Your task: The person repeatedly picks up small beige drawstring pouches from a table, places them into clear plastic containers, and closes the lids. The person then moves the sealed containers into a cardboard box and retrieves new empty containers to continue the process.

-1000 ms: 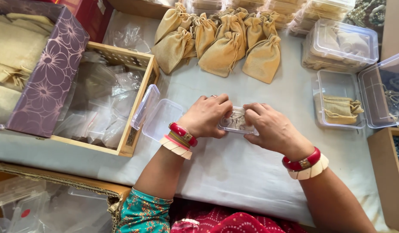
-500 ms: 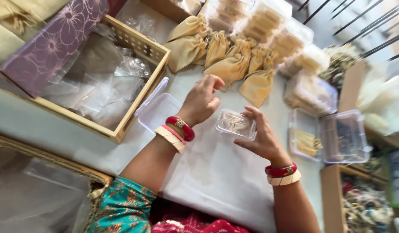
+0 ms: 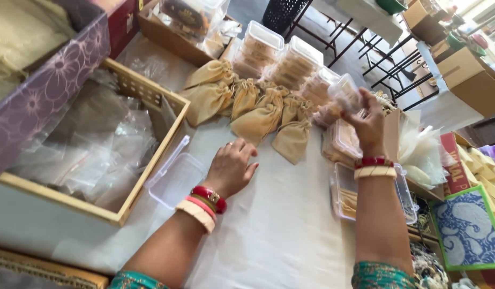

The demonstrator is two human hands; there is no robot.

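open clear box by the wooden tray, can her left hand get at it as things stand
Probably yes: the left hand rests flat on the white cloth right beside the open clear box, with nothing between them.

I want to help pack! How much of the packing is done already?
Done: closed clear boxes stand stacked at the back. In hand: the right hand lifts a closed small clear box toward them; the left hand rests flat on the white cloth. Left: gold pouches lie loose, and an open empty box waits.

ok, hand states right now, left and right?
Left hand: open, resting flat on white tablecloth, holding nothing.
Right hand: closed on small clear plastic lidded box.
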